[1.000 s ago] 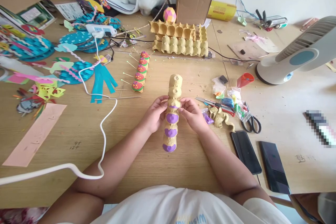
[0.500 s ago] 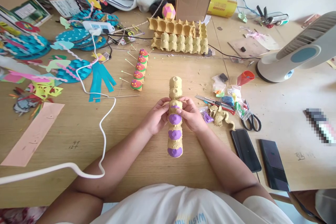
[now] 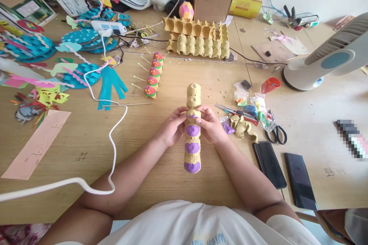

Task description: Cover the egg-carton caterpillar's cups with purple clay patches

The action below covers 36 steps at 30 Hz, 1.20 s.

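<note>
A strip of egg carton with a row of bumps is held upright in front of me, its lower bumps covered with purple clay and its top bumps bare. My left hand grips its left side with the fingertips. On the other side my right hand holds it, the thumb lying across the front over a partly purple bump. To the right of that hand lie a small bag of purple clay and torn carton scraps.
A decorated red and green carton caterpillar stands beyond my left hand. Egg cartons lie at the back. Right are a utility knife, scissors, two dark phones and a fan. A white cable loops across the left.
The view has shifted very slightly. Both hands keep the same grip on the egg carton strip, and the right thumb stays on the front.
</note>
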### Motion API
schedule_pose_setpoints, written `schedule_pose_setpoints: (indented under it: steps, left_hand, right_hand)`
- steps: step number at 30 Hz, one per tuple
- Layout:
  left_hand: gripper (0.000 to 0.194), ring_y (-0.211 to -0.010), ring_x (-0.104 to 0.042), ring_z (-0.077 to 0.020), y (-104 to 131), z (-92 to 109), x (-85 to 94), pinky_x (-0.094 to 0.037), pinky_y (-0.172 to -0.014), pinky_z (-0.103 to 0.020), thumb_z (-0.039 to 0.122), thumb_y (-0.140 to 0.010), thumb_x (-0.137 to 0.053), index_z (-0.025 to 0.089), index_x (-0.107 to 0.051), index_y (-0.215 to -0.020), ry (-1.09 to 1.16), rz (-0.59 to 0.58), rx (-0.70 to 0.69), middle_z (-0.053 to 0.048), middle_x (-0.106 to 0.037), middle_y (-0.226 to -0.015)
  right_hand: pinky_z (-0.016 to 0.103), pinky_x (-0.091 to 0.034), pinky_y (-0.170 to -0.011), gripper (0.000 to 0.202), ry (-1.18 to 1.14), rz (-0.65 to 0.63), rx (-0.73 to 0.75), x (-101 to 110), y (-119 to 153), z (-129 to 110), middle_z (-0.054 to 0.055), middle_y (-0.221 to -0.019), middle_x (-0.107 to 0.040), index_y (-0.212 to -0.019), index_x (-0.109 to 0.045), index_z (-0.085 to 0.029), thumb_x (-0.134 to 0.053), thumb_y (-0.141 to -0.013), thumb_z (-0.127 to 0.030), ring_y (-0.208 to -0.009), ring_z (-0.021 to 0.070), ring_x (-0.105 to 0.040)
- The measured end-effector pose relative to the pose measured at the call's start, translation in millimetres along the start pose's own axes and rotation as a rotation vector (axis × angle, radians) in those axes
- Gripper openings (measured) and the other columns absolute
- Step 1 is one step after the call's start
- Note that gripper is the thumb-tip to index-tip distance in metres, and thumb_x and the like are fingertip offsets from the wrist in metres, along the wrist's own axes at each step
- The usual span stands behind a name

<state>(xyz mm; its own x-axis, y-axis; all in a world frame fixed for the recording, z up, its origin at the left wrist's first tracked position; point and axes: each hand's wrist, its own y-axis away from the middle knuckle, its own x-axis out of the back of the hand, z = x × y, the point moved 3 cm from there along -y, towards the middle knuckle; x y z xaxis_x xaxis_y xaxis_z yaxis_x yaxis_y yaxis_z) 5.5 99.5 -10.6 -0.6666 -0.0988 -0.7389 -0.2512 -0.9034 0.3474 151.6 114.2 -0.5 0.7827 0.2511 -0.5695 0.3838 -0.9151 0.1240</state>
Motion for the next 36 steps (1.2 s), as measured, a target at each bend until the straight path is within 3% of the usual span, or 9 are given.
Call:
schedule_pose_setpoints:
  steps: [6,11,19,27,36]
  left_hand:
    - [0.038,-0.071,-0.067,-0.0108,1.6,0.3,-1.3,-0.053,-0.06,-0.021,0.028,-0.077,-0.089,0.021,-0.065,-0.106,-0.024,-0.032,-0.024,0.001,-0.075,-0.092]
    - [0.049,-0.071,-0.068,-0.0118,4.0,0.6,-1.8,-0.052,-0.059,-0.021,0.03,-0.074,-0.092,0.023,-0.062,-0.112,-0.087,-0.07,-0.033,0.001,-0.075,-0.092]
    - [0.05,-0.066,-0.068,-0.012,1.8,-0.3,1.6,-0.051,-0.056,-0.022,0.029,-0.072,-0.093,0.022,-0.06,-0.108,-0.116,-0.025,-0.075,0.001,-0.076,-0.086]
    - [0.048,-0.073,-0.069,-0.0116,4.3,-2.4,0.0,-0.051,-0.058,-0.021,0.03,-0.073,-0.092,0.022,-0.061,-0.108,-0.175,0.0,-0.109,0.001,-0.076,-0.092]
    - [0.047,-0.069,-0.068,-0.0116,5.7,-1.5,-2.2,-0.049,-0.055,-0.02,0.029,-0.072,-0.093,0.023,-0.06,-0.106,-0.17,0.023,-0.127,0.002,-0.076,-0.086]
  right_hand:
    - [0.028,-0.057,-0.076,0.043,-0.012,0.032,0.012,0.4,-0.6,1.4,-0.003,-0.09,-0.073,-0.1,-0.061,-0.026,-0.093,-0.072,-0.034,-0.079,0.0136,-0.068]
    - [0.027,-0.057,-0.076,0.039,0.016,0.05,0.032,2.1,-1.2,4.8,-0.003,-0.09,-0.072,-0.1,-0.063,-0.026,-0.092,-0.074,-0.031,-0.079,0.0128,-0.067]
    - [0.027,-0.055,-0.078,0.042,0.03,0.003,0.019,2.4,-1.0,6.7,-0.003,-0.096,-0.071,-0.105,-0.063,-0.027,-0.091,-0.075,-0.035,-0.084,0.0137,-0.067]
    - [0.025,-0.053,-0.075,0.04,0.048,0.038,0.058,-0.2,-1.2,5.4,-0.004,-0.087,-0.067,-0.1,-0.062,-0.026,-0.092,-0.074,-0.032,-0.078,0.0117,-0.063]
    - [0.026,-0.055,-0.078,0.04,0.036,0.053,0.045,0.9,-1.1,6.3,-0.003,-0.095,-0.072,-0.103,-0.063,-0.026,-0.091,-0.075,-0.033,-0.081,0.0126,-0.066]
